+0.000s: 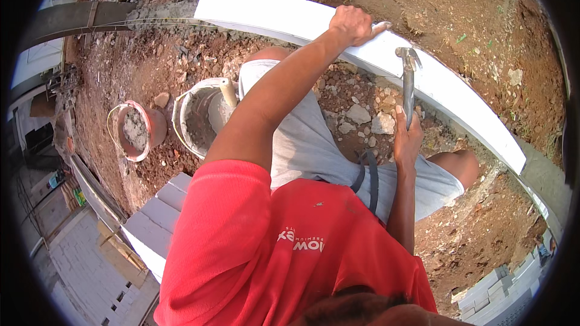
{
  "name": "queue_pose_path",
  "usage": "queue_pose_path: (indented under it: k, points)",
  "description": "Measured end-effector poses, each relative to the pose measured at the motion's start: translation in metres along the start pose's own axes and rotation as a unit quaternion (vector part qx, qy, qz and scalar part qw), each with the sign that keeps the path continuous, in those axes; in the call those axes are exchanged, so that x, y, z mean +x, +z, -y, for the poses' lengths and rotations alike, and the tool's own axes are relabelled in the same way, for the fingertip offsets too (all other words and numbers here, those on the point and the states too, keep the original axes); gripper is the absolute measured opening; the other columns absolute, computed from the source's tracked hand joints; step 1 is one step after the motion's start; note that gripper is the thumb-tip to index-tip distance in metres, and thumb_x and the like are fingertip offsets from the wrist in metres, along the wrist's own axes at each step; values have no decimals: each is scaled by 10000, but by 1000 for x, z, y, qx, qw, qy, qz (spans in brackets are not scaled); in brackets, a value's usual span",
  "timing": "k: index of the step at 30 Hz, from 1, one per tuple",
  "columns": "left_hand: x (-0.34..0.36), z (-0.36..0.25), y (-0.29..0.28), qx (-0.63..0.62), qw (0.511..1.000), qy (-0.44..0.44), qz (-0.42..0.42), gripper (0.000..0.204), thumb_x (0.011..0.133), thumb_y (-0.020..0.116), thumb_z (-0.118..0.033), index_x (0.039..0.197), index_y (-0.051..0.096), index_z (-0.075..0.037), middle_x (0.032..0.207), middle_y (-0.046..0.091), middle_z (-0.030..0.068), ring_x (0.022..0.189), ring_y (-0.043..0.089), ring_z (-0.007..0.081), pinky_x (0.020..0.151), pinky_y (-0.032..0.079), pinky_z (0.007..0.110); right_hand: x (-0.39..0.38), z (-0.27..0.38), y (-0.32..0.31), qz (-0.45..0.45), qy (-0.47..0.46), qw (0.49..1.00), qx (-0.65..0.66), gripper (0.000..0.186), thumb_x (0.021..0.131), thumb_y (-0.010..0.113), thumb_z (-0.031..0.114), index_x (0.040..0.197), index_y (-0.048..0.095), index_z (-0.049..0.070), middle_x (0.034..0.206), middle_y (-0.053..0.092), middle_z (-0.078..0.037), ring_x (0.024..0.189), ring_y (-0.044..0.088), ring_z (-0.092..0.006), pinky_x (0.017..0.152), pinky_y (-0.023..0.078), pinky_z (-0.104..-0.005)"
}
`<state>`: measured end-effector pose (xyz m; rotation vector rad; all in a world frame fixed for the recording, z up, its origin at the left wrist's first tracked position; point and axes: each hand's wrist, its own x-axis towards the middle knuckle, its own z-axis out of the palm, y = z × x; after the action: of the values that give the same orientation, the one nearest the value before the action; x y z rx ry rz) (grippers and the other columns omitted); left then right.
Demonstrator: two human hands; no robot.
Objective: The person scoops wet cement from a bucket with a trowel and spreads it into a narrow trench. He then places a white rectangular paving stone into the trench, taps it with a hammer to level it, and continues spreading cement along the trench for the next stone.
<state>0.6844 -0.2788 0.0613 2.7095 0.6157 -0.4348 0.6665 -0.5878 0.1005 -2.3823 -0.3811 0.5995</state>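
Observation:
A row of white blocks [260, 13] curves across the upper view on a grey concrete footing [533, 172]. My left hand [356, 27] grips the top of the row, upper middle, with fingers bent and partly hidden by the knuckles. In my right hand [407, 136], at right of centre, is a hammer [408, 84] held upright by its handle, its metal head over the face of the blocks; whether they touch I cannot tell. Left of my legs stands a pale bucket [188, 118] smeared with mortar, a pale tool handle [228, 90] sticking out of it.
A smaller reddish bucket [156, 128] holding grey mix sits further left. Light grey blocks [157, 217] are stacked at lower left, more [501, 287] at lower right. Reddish soil with stones [459, 0] surrounds the footing, and a string runs along its upper left part.

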Motion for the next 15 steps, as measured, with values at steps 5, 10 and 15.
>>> queue_pose_path:
  k: [5,10,15]
  points:
    - [-7,3,-3,-16,1000,8,-14,886,1063,239,-735,852,795,-78,835,762,146,895,760,272,813,572,455,-3,-7,13,25,35,999,24,486,1055,631,443,1181,688,-23,781,615,-99,723,537,-188,718,468,-384]
    - [4,13,15,-58,998,13,-32,885,1019,319,-781,1082,796,-38,1088,763,216,1109,721,334,934,540,493,11,-19,21,73,42,996,5,455,1053,642,387,1204,683,-40,902,666,-140,871,610,-231,838,488,-392]
    - [12,72,-53,-185,982,-7,-28,881,827,634,-808,1241,753,-40,1249,728,249,1211,680,388,1035,521,496,0,-4,15,41,-26,998,44,300,1050,648,326,1055,647,26,729,555,-23,611,504,-130,584,415,-319]
